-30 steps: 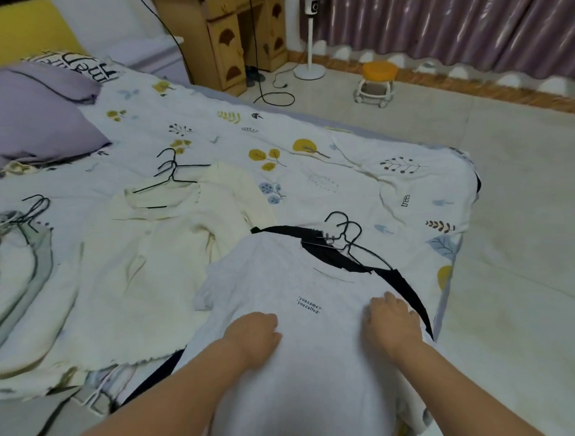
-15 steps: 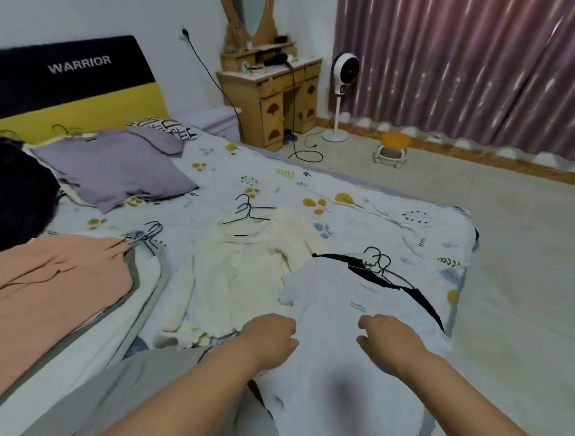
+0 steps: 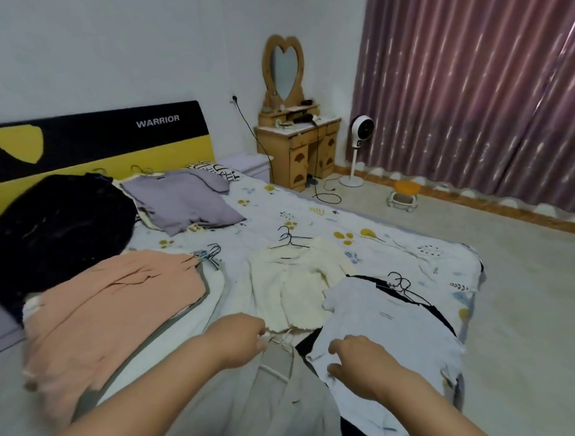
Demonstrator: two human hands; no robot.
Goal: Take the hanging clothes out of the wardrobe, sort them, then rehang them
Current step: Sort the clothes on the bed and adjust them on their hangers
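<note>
Bed (image 3: 412, 245): left hand (image 3: 238, 338) grips grey garment's hanger (image 3: 278, 341) (white wire); right hand (image 3: 361, 363) loosely curled over white T-shirt (image 3: 399, 328).

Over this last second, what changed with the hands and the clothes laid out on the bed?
Both hands came off the chest of the white T-shirt and drew back toward its hem. The left hand now grips a light hanger on the grey garment; the right hand hovers, holding nothing. The cream sweater and peach garment lie as before.
</note>
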